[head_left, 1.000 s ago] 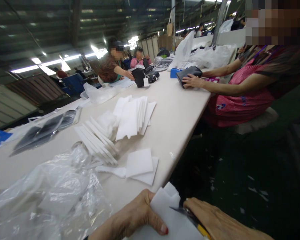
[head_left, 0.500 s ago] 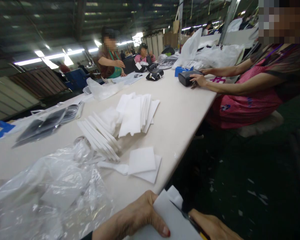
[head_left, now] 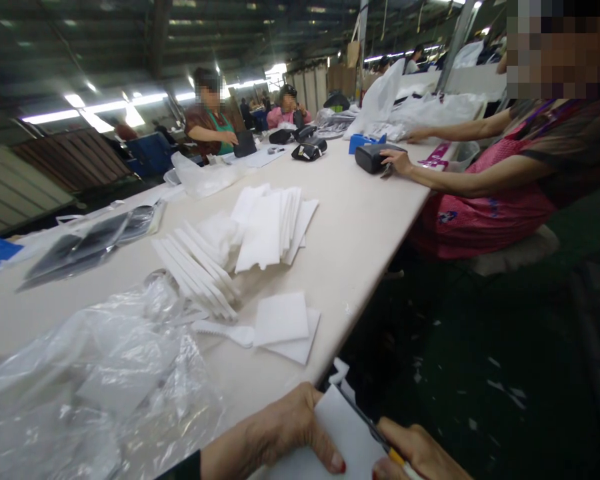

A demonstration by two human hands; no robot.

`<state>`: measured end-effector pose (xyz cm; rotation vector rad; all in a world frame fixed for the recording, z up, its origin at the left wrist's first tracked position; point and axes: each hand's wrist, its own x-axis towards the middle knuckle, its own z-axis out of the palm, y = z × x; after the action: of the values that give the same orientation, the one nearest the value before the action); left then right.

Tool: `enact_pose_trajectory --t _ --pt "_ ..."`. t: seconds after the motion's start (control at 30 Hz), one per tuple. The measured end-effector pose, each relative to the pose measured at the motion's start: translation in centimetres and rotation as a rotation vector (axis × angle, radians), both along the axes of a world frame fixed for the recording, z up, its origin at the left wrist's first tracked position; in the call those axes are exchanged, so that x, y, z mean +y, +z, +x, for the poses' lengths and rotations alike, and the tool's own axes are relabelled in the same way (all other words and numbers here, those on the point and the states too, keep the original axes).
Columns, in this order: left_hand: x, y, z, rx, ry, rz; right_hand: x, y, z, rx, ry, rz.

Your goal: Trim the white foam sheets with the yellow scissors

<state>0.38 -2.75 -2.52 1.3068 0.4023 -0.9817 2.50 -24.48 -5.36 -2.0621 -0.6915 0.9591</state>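
At the bottom edge my left hand grips a white foam sheet, thumb on top. My right hand holds a thin dark tool with a yellow handle laid against the sheet's right edge. A small white offcut sticks up beyond the sheet. Both hands sit just off the near corner of the long beige table.
On the table lie two flat white foam squares, fanned stacks of white foam pieces, crumpled clear plastic bags and dark flat packets. A person in a pink apron sits at the right, hand on a black pouch. Other workers sit farther along.
My hands and the foam sheet have slipped lower in view, and the tool has run further along the sheet's edge. The seated person's hand stays on the black pouch.
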Motion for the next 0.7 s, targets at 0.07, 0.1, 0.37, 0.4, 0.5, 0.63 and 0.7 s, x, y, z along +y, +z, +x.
enact_pose_trajectory --t 0.07,0.1,0.37,0.4,0.5,0.63,0.7 --pt "-0.2 -0.3 0.0 -0.014 -0.009 -0.046 0.1 0.7 0.4 0.012 -0.003 0.031" --pt "-0.4 -0.4 0.0 -0.021 -0.02 -0.055 0.2 1.1 0.6 0.037 0.017 0.074" --pt "-0.5 -0.5 0.2 0.013 -0.06 -0.038 -0.3 1.6 1.5 0.094 0.079 0.133" --pt "-0.5 -0.5 0.2 0.019 -0.054 -0.037 -0.5 1.6 1.4 0.087 0.078 0.102" --pt "-0.6 -0.5 0.1 0.01 -0.047 -0.023 -0.7 1.8 1.4 0.042 0.064 0.064" --pt "-0.9 -0.6 0.1 -0.014 -0.097 -0.003 -0.2 1.1 1.5 0.014 0.03 0.155" --pt "-0.7 -0.2 0.3 -0.016 -0.104 -0.008 0.0 0.3 1.6 0.057 -0.016 0.199"
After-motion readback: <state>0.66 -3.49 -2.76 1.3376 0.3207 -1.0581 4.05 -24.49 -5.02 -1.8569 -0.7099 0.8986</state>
